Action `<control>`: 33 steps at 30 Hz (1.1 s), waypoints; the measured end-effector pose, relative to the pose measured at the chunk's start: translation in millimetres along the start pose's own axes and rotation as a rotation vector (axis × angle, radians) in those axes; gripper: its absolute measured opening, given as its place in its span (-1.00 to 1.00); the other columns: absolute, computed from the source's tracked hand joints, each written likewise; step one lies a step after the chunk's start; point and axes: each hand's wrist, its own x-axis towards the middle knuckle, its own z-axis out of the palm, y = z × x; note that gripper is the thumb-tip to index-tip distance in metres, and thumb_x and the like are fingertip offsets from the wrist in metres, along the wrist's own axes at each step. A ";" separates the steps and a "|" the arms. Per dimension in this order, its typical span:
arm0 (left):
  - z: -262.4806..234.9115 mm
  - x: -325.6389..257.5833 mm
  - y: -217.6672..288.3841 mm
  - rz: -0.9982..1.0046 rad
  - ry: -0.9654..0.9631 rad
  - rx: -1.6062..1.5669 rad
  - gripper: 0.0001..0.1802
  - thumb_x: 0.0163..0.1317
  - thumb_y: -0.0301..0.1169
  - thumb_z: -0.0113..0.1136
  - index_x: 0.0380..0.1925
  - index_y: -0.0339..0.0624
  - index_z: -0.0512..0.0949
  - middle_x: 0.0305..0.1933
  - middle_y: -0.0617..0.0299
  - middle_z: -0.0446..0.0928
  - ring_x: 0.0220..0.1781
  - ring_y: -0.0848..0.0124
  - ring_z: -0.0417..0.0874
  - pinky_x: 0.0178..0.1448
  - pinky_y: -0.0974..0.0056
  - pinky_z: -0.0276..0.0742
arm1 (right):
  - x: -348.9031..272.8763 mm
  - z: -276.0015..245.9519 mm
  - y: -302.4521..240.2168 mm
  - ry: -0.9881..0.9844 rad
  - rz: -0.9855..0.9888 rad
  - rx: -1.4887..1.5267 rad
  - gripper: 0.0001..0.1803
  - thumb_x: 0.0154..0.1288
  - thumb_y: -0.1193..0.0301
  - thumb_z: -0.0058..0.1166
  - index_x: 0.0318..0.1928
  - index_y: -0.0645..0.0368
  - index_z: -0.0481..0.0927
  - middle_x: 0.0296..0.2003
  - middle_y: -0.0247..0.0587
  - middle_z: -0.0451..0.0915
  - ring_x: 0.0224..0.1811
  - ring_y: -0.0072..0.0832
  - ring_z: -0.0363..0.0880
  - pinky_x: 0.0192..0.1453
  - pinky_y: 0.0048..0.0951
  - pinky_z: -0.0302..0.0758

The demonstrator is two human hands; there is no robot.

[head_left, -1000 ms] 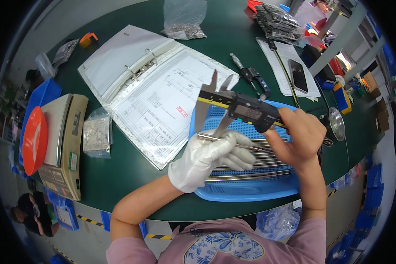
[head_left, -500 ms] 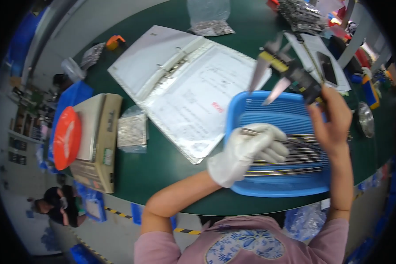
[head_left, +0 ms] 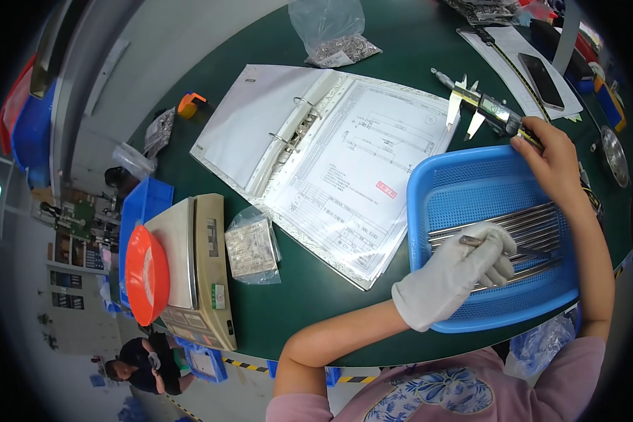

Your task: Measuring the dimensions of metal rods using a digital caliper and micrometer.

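Note:
My left hand (head_left: 454, 278), in a white glove, is closed around a thin metal rod (head_left: 469, 240); its near end sticks out past my thumb. Beneath that hand, a blue plastic basket (head_left: 420, 200) holds several long, shiny metal rods (head_left: 531, 219) lying side by side. With bare fingers, my right hand (head_left: 554, 160) grips the end of a digital caliper (head_left: 496, 111) just beyond the basket's far rim. The caliper's jaws point toward the binder. Whether it rests on the table or hangs just above it, I cannot tell.
An open ring binder (head_left: 359, 169) with a drawing lies left of the basket. Further left stand a weighing scale (head_left: 211, 267), an orange-red dish (head_left: 148, 274) and a bag of small parts (head_left: 252, 247). A phone (head_left: 541, 81) lies on papers at far right; a metal bowl (head_left: 614, 156) is nearby.
The caliper, blurred above the basket before, has moved away beyond the far rim and is now sharp. My left hand still holds the rod over the basket. The whole view has shifted.

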 end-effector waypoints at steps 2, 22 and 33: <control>-2.4 -0.5 0.8 -0.009 -0.009 0.004 -0.58 0.30 -0.12 -0.26 -0.26 -0.29 0.39 -0.42 0.17 0.48 -0.36 0.48 0.51 -0.23 0.43 0.43 | 2.7 3.3 1.3 -0.024 -0.013 -0.038 -0.64 0.06 0.24 0.07 -0.22 0.26 0.51 -0.41 -0.04 0.54 -0.40 -0.25 0.52 -0.31 -0.40 0.41; -3.5 1.2 10.6 -0.074 -0.030 0.017 -0.50 0.30 -0.09 -0.34 -0.09 -0.34 0.33 -0.33 0.16 0.43 -0.29 0.46 0.47 -0.14 0.44 0.39 | 12.3 -1.1 0.5 -0.170 0.168 0.118 -0.61 0.02 0.22 0.09 -0.24 0.30 0.51 -0.44 -0.08 0.54 -0.39 -0.37 0.52 -0.28 -0.46 0.39; -16.3 4.1 18.1 -0.364 -0.283 -0.345 -0.62 0.25 -0.29 -0.12 -0.06 -0.38 0.36 -0.38 0.06 0.47 -0.52 0.51 0.49 -0.44 0.49 0.44 | 10.6 -0.1 -0.9 -0.142 0.125 0.063 -0.61 0.02 0.18 0.05 -0.26 0.25 0.53 -0.45 -0.10 0.56 -0.41 -0.29 0.54 -0.31 -0.42 0.39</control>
